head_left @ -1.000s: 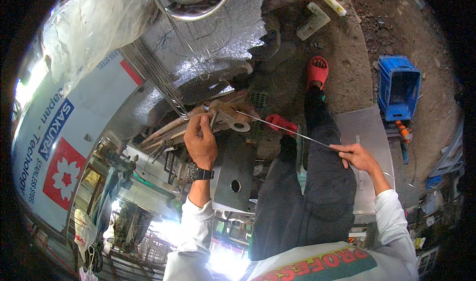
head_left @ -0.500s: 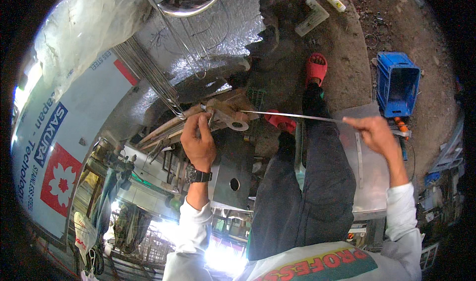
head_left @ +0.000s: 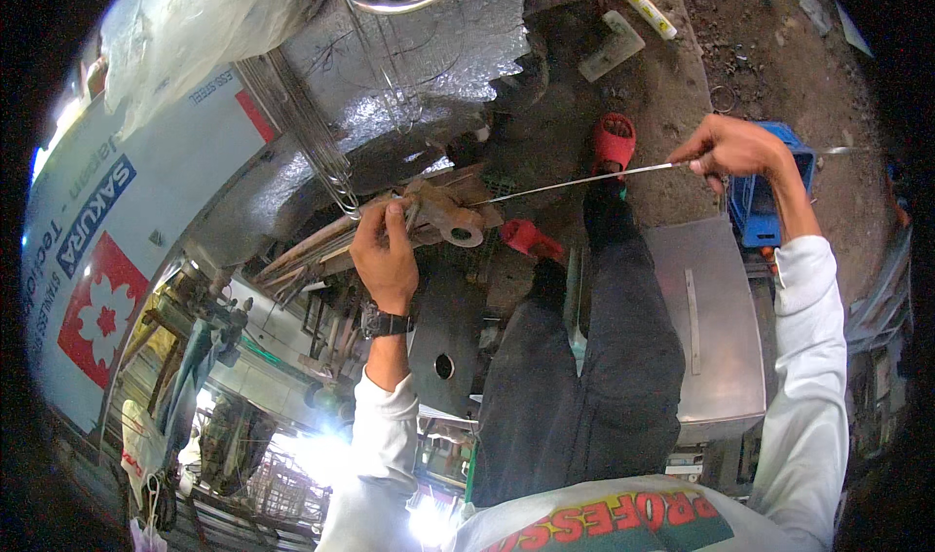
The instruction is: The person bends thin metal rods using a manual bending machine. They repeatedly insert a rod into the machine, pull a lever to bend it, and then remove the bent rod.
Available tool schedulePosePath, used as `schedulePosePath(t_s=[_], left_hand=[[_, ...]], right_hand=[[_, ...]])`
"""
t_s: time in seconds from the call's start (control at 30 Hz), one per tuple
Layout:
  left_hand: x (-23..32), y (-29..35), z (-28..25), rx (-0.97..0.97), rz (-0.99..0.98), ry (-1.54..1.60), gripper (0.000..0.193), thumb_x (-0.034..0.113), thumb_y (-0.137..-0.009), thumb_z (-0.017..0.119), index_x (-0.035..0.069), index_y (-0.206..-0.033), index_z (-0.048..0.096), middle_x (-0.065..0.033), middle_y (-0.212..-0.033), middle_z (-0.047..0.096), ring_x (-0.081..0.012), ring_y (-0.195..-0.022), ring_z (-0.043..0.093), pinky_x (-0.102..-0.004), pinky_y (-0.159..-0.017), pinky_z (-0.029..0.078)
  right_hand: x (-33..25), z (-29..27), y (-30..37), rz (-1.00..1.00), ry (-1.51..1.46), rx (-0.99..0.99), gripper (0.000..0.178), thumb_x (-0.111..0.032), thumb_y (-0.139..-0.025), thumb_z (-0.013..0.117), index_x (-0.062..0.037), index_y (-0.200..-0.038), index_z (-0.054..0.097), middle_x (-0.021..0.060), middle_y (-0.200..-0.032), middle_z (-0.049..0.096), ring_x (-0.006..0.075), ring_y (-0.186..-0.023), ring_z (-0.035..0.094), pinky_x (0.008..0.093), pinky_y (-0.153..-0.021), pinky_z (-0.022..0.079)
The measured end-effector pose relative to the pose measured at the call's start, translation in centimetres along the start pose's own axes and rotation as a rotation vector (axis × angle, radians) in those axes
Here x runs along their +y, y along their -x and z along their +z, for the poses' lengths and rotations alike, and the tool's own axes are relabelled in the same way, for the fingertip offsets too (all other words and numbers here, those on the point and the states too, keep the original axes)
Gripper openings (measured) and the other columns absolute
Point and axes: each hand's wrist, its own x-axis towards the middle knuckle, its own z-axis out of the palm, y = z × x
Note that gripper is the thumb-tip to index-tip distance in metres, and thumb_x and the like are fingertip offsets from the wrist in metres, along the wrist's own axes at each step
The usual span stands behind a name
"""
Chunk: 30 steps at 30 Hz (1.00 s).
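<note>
My right hand [head_left: 735, 151] is raised at the right, its fingers closed on a thin metal rod [head_left: 584, 179]. The rod slants down leftward to a rusty metal fixture [head_left: 440, 208], meeting it near a round ring [head_left: 463, 233]. At the fixture's left side is my left hand [head_left: 384, 260], thumb and fingertips pinched together against its edge. What those fingertips hold is too small to make out. Close above the left hand, a bundle of bent metal rods [head_left: 302, 123] reaches down toward the fixture.
A printed panel [head_left: 107, 250] stands at the left. Beyond my right hand is a blue crate [head_left: 765, 211]. A metal sheet [head_left: 716, 308] lies beside my legs. My feet wear red clogs [head_left: 615, 141]. A yellow-and-white tube [head_left: 650, 14] lies on the ground.
My right hand has moved up and away, tilting the rod so its right end is now higher. My left hand stays pinched at the fixture. The whole view has shifted slightly.
</note>
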Motion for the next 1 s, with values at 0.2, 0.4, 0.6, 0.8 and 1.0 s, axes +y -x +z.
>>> schedulePosePath(t_s=[0.2,0.4,0.6,0.8,1.0], left_hand=[[-1.9,0.2,-0.5,-0.078,-0.083,0.233,0.028,0.024,-0.103,0.057,0.001,-0.107,0.071,-0.0073,-0.104,0.072,-0.0139,-0.095,0.064,-0.0283,-0.087,0.048],[-7.7,1.8,-1.9,0.167,-0.266,1.03,0.046,0.04,-0.109,0.043,0.003,-0.12,0.066,-0.0093,-0.12,0.069,-0.0228,-0.111,0.065,-0.0385,-0.101,0.048],[-12.1,7.9,-2.4,0.327,-0.355,0.616,0.039,0.032,-0.108,0.046,0.002,-0.116,0.069,-0.009,-0.113,0.07,-0.021,-0.107,0.065,-0.0373,-0.098,0.048],[-20.1,10.7,-0.8,0.317,-0.25,0.172,0.023,0.015,-0.099,0.06,0.0,-0.113,0.069,-0.0119,-0.116,0.066,-0.022,-0.106,0.062,-0.0358,-0.098,0.048],[-23.4,11.9,2.5,0.289,-0.066,0.03,0.054,0.023,-0.089,0.071,0.0,-0.136,0.055,-0.0219,-0.137,0.053,-0.0383,-0.13,0.049,-0.046,-0.113,0.038]], right_hand=[[1.2,5.8,1.3,-0.056,0.138,0.336,0.051,-0.004,-0.077,0.059,-0.0132,-0.125,0.072,0.0153,-0.092,0.076,0.0285,-0.074,0.072,0.0398,-0.071,0.056],[-1.0,9.2,-2.4,-0.237,0.46,0.568,0.06,-0.004,-0.065,0.055,-0.0237,-0.118,0.075,0.0163,-0.105,0.074,0.0371,-0.094,0.07,0.0465,-0.083,0.057],[-6.2,11.1,-12.0,-0.314,0.491,0.528,0.036,-0.016,-0.085,0.067,-0.0189,-0.121,0.071,0.0182,-0.104,0.073,0.039,-0.099,0.07,0.0497,-0.083,0.056],[-7.2,12.4,-9.5,-0.259,0.599,0.585,0.036,-0.028,-0.089,0.073,-0.0063,-0.118,0.069,0.0214,-0.104,0.072,0.0393,-0.101,0.068,0.046,-0.088,0.053],[-1.1,9.4,-3.7,-0.044,0.497,0.676,0.022,-0.015,-0.09,0.064,0.0014,-0.103,0.071,0.0222,-0.086,0.072,0.0306,-0.075,0.069,0.042,-0.072,0.052]])
